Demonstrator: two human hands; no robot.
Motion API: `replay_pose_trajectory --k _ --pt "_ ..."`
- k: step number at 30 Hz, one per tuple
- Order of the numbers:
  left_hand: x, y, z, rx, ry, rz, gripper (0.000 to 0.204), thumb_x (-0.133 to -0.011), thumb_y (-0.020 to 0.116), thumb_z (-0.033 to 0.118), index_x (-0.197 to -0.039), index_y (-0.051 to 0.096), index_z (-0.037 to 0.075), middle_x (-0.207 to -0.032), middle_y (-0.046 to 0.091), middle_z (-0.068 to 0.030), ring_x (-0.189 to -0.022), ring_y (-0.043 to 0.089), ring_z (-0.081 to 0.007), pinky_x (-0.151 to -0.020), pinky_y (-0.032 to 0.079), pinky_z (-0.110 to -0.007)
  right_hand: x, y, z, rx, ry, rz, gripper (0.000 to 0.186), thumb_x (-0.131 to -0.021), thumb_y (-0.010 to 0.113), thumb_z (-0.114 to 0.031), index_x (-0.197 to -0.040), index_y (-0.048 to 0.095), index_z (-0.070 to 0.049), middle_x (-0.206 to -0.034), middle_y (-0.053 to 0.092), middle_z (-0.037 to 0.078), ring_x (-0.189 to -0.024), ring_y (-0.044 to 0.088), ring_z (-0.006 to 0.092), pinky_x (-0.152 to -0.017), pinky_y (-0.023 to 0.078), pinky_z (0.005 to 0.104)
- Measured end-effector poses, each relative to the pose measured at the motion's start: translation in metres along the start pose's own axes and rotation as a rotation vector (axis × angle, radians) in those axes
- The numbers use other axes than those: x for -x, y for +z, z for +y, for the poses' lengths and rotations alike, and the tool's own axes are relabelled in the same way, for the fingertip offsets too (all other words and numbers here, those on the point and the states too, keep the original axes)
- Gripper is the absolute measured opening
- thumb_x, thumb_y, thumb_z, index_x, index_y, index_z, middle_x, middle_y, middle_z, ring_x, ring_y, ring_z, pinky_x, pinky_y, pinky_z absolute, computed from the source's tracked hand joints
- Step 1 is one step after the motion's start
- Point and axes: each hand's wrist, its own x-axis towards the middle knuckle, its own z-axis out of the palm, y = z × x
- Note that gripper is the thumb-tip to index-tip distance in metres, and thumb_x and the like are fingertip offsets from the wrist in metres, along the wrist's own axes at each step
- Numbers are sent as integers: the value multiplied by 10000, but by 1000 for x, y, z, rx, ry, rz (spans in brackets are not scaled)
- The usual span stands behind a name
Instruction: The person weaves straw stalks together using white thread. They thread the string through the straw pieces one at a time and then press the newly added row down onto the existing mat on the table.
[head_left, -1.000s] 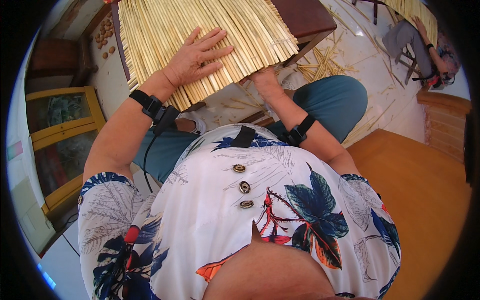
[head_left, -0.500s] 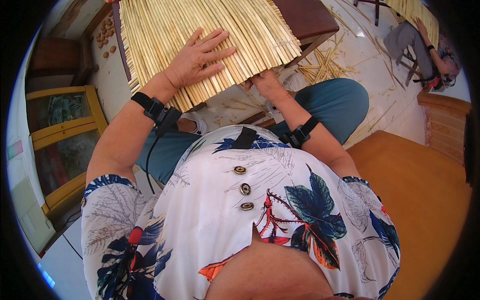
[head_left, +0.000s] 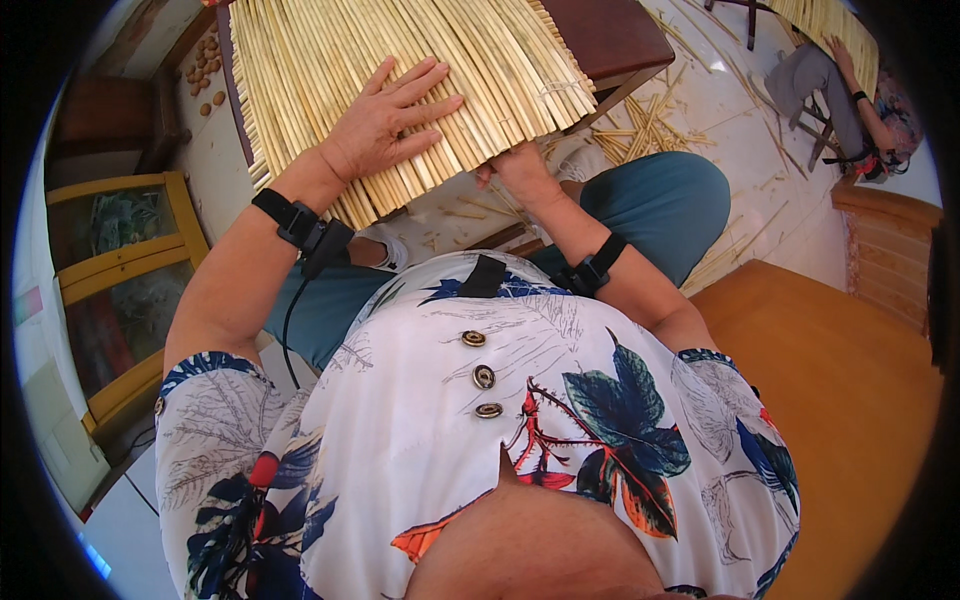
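A mat of pale straw-coloured stalks [head_left: 330, 70], laid side by side, rests on a dark red-brown table [head_left: 620, 50] and juts over its near edge. Flat on top of the mat, fingers spread, lies my left hand [head_left: 385, 125]. My right hand [head_left: 525, 175] is at the mat's near edge, right of the left hand, with its fingertips partly hidden beneath the stalk ends. What those fingers hold, if anything, does not show. A thin strand [head_left: 560, 88] crosses the stalks near the right edge.
Cut stalks [head_left: 650, 130] lie heaped on the floor at right. Another person [head_left: 850, 95] sits at far right by a similar mat. Round brown objects [head_left: 205, 70] lie on the floor at far left, beyond a yellow-framed glass cabinet [head_left: 120, 250]. An orange-brown wooden surface [head_left: 800, 380] is at right.
The view has shifted slightly, so mat and hands appear a little further left. My left hand stays flat on the mat and my right hand stays at its near edge.
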Motion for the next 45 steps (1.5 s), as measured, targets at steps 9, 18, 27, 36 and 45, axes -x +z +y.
replay_pose_trajectory --k 9,18,27,36,45 --pt "1 -1 0 -1 10 21 436 -856 518 220 -1289 473 202 -1422 303 -92 -1334 236 -252 -1079 94 -481 8 5 -17 -172 100 -19 159 -881 456 -45 -1012 517 20 -729 591 115 -585 599 182 -504 531 315" --pt "3 2 0 3 -9 36 441 -856 522 230 -1293 466 228 -1426 297 -78 -1337 226 -241 -1083 93 -480 10 3 -18 -133 110 -52 205 -884 483 -41 -1077 522 15 -864 623 139 -685 626 208 -628 554 352" --pt "5 5 0 -7 -1 65 430 -865 512 234 -1292 464 252 -1430 290 -63 -1335 228 -235 -1091 80 -475 19 5 -35 -280 160 -6 273 -873 505 -46 -1137 502 21 -982 610 141 -819 633 229 -664 557 357" --pt "4 17 -7 -102 20 101 411 -904 423 378 -1301 441 274 -1424 299 -41 -1331 230 -213 -1103 67 -458 60 -96 -89 1605 -129 345 165 -785 619 -110 -916 595 -12 -827 589 125 -792 615 191 -676 503 315" --pt "5 16 -6 -75 2 80 403 -902 447 316 -1304 437 280 -1428 287 -71 -1331 229 -239 -1099 75 -460 32 16 -118 1335 -714 64 239 -734 639 -105 -956 575 -42 -927 565 128 -860 555 312 -770 461 356"
